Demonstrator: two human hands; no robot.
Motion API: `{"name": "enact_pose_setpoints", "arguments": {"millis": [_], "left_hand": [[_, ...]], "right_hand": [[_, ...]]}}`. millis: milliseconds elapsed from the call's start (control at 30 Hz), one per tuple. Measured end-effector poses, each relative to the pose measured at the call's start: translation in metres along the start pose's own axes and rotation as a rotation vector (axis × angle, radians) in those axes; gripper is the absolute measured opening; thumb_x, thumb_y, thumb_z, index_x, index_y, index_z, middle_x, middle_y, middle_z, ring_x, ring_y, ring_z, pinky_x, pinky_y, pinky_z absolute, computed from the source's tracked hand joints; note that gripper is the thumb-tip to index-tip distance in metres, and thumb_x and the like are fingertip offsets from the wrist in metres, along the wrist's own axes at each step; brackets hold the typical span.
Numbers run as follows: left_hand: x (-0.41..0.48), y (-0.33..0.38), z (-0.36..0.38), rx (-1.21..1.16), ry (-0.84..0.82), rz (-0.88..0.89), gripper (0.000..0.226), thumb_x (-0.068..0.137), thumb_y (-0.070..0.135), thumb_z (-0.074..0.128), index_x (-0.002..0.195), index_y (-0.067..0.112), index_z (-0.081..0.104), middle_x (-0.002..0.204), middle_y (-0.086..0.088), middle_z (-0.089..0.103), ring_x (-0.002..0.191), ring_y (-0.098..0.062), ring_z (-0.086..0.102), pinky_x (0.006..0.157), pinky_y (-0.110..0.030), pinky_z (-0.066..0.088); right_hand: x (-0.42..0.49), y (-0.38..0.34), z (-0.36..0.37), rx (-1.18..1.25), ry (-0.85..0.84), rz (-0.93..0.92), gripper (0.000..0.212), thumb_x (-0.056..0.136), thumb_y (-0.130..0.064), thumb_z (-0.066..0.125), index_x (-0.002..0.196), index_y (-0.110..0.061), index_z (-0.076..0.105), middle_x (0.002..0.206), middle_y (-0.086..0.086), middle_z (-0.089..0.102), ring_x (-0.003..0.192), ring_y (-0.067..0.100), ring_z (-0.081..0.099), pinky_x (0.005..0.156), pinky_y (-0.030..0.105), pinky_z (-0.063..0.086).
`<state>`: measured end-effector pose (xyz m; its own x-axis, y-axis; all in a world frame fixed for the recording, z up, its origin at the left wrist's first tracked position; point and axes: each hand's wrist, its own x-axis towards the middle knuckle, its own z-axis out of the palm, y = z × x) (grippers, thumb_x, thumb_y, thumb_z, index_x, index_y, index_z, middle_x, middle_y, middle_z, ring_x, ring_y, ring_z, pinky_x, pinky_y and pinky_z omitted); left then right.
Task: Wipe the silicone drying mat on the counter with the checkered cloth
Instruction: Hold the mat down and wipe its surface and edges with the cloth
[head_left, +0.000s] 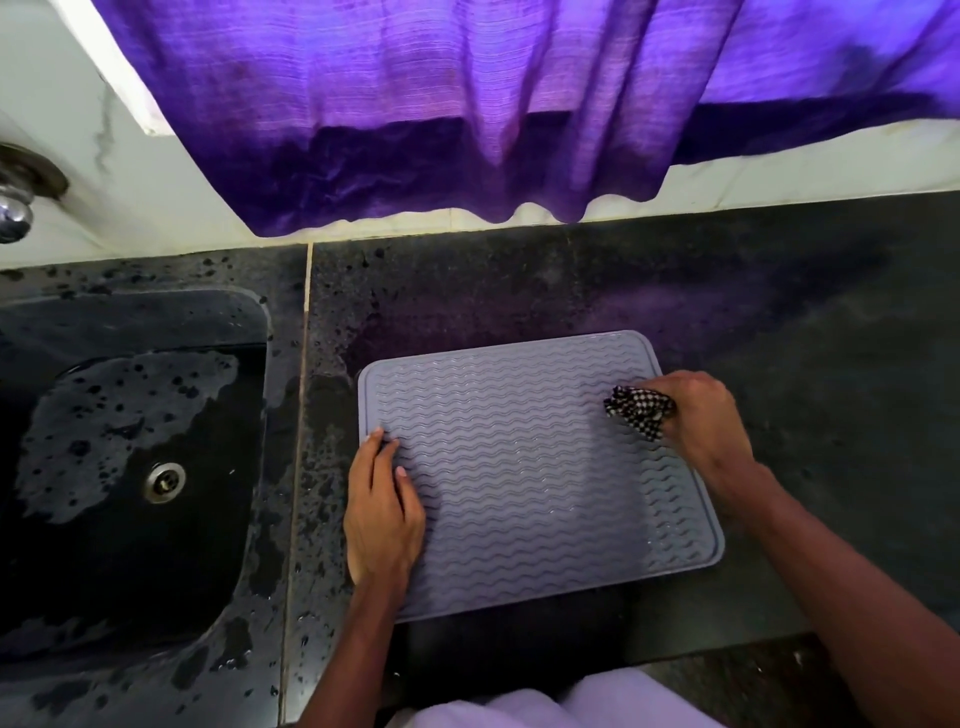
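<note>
The grey silicone drying mat (519, 467) lies flat on the dark counter (779, 312), just right of the sink (130, 467). The left hand (382, 512) rests with relaxed, straight fingers on the mat's left edge, and the right hand (698, 421) clutches the bunched checkered cloth (639, 410) against its far right part. Droplets glint along the mat's near right side, so most of the wiping probably remains.

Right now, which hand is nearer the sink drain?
Left. The left hand rests on the mat's edge nearest the drain; the right hand grips the cloth at the opposite edge.
</note>
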<state>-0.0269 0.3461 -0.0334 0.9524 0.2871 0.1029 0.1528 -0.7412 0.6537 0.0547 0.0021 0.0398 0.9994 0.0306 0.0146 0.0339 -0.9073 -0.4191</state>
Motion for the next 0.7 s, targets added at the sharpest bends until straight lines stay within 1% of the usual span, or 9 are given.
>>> {"name": "enact_pose_setpoints", "arguments": {"millis": [133,167,233,367,433,500,567,600,700], "left_hand": [[0.0,-0.002,0.002,0.015,0.018,0.02,0.04,0.098,0.018,0.04,0.129,0.002,0.06,0.148,-0.006,0.05,0.138,-0.02,0.045,0.112,-0.027,0.034],[-0.001,-0.002,0.003,0.018,0.023,0.027,0.039,0.099,0.017,0.041,0.129,0.002,0.06,0.148,-0.006,0.05,0.138,-0.019,0.045,0.113,-0.028,0.035],[0.0,-0.004,0.004,0.029,0.031,0.036,0.034,0.1,0.011,0.044,0.128,0.002,0.06,0.147,-0.006,0.051,0.138,-0.02,0.045,0.114,-0.032,0.037],[0.0,-0.005,0.005,0.056,0.034,0.031,0.032,0.097,0.002,0.051,0.128,0.001,0.06,0.147,-0.007,0.051,0.138,-0.021,0.045,0.114,-0.025,0.032],[-0.001,-0.004,0.005,0.062,0.038,0.035,0.032,0.097,0.001,0.052,0.128,0.0,0.061,0.146,-0.009,0.052,0.137,-0.022,0.046,0.114,-0.025,0.031],[-0.001,-0.003,0.005,0.063,0.039,0.031,0.032,0.097,0.001,0.052,0.128,0.0,0.061,0.146,-0.009,0.052,0.137,-0.022,0.046,0.114,-0.026,0.032],[0.0,-0.003,0.004,0.063,0.035,0.023,0.033,0.097,0.002,0.052,0.128,0.001,0.061,0.146,-0.008,0.051,0.137,-0.022,0.046,0.113,-0.028,0.034],[0.0,-0.003,0.005,0.063,0.033,0.021,0.033,0.097,0.002,0.052,0.128,0.001,0.061,0.147,-0.008,0.051,0.137,-0.022,0.046,0.113,-0.029,0.034],[0.0,-0.002,0.005,0.065,0.037,0.012,0.033,0.097,0.002,0.052,0.128,0.002,0.061,0.147,-0.007,0.051,0.137,-0.022,0.046,0.112,-0.026,0.033]], "right_hand": [[-0.007,0.011,0.004,-0.014,-0.036,0.021,0.025,0.073,-0.02,0.083,0.097,-0.023,0.078,0.093,0.006,0.076,0.086,0.029,0.068,0.078,0.04,0.056],[-0.006,0.011,0.003,-0.015,-0.052,0.027,0.026,0.073,-0.018,0.083,0.098,-0.023,0.078,0.093,0.006,0.076,0.086,0.029,0.068,0.079,0.04,0.056],[-0.004,0.008,0.001,0.003,-0.063,0.031,0.026,0.071,-0.021,0.083,0.097,-0.025,0.078,0.091,0.006,0.075,0.083,0.027,0.068,0.077,0.038,0.056],[-0.018,0.0,0.007,0.022,-0.054,-0.005,0.032,0.071,-0.014,0.083,0.099,-0.028,0.078,0.093,-0.001,0.076,0.083,0.02,0.068,0.075,0.031,0.055],[-0.029,-0.005,0.014,0.02,-0.049,-0.017,0.035,0.071,-0.008,0.081,0.102,-0.024,0.077,0.096,0.0,0.076,0.087,0.024,0.065,0.078,0.034,0.055],[-0.03,-0.005,0.014,0.024,-0.057,-0.015,0.033,0.073,-0.011,0.081,0.104,-0.022,0.077,0.096,0.004,0.075,0.089,0.027,0.065,0.08,0.038,0.056],[-0.026,-0.005,0.009,0.045,-0.091,-0.009,0.028,0.075,-0.022,0.081,0.102,-0.024,0.077,0.094,0.003,0.075,0.086,0.024,0.068,0.078,0.04,0.057],[-0.026,-0.005,0.008,0.06,-0.101,-0.008,0.027,0.075,-0.023,0.081,0.101,-0.026,0.077,0.093,0.002,0.075,0.085,0.022,0.068,0.077,0.039,0.057],[-0.038,-0.008,0.012,0.07,-0.087,-0.028,0.027,0.074,-0.019,0.081,0.099,-0.026,0.077,0.093,-0.002,0.075,0.085,0.019,0.069,0.076,0.038,0.058]]}}
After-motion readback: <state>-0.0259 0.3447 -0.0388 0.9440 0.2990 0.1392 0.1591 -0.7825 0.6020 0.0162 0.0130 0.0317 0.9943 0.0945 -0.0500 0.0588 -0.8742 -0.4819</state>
